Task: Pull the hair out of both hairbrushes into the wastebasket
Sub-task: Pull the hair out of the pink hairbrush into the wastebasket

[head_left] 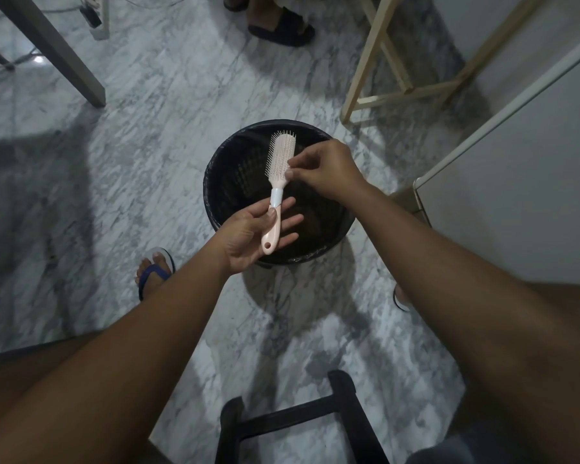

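A pale pink hairbrush (279, 162) with a white collar is held over the black wastebasket (228, 182), bristles facing me. My left hand (248, 236) grips its handle with thumb and palm, the fingers stretched out beneath. My right hand (322, 169) is at the right side of the brush head, fingertips pinched together against the bristles. Any hair between those fingertips is too fine to make out. The wastebasket stands on the marble floor, lined with a dark bag. Only one hairbrush is in view.
A black stool frame (295, 420) stands between my knees. A wooden frame (382, 78) stands beyond the basket on the right, a grey table leg (64, 55) at the far left. White cabinet (503, 182) at right. Another person's sandalled foot (282, 26) is beyond the basket.
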`<state>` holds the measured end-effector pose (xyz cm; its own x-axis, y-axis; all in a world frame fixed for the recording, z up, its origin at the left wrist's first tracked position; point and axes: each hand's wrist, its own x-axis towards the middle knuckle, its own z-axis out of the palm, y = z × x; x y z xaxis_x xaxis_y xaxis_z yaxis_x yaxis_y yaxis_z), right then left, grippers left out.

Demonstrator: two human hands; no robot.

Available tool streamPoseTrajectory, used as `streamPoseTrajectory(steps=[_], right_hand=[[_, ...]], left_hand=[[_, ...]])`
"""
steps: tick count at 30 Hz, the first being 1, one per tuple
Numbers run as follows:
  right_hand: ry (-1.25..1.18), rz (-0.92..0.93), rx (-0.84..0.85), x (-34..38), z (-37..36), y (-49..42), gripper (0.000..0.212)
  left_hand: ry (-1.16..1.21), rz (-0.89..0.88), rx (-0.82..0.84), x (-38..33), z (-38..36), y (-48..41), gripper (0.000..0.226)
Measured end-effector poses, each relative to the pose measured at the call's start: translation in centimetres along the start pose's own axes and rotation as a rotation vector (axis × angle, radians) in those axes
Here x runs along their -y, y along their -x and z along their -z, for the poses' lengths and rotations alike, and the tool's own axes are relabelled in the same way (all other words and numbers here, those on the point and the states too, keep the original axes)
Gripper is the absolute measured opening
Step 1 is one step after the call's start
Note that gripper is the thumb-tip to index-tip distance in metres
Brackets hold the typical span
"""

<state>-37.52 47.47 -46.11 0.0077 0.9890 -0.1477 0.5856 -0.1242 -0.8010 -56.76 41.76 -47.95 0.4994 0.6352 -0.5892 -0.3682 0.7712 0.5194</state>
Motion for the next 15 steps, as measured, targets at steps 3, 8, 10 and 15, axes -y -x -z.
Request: streamPoseTrajectory(steps=[3, 8, 10, 15], right_hand=[[-0.008, -0.003, -0.045, 0.1, -0.3, -0.2, 0.016], [-0.18, -0.102, -0.366, 0.0, -1.0, -1.3, 0.013], [-0.016, 0.024, -0.268, 0.6, -1.0, -1.2, 0.018], [0.3, 0.146, -0.021, 1.2, -1.3, -0.9, 0.036]], left_hand=[[0.019, -0.021, 0.001, -0.4, -0.3, -0.1, 0.038], [0.022, -0.031, -0.028, -0.7, -0.8, -0.4, 0.039], [0.009, -0.025, -0.038, -0.6, -0.6, -0.4, 0.039], [-0.052, -0.011, -0.04, -0.3, -0.2, -0.4, 0.038]])
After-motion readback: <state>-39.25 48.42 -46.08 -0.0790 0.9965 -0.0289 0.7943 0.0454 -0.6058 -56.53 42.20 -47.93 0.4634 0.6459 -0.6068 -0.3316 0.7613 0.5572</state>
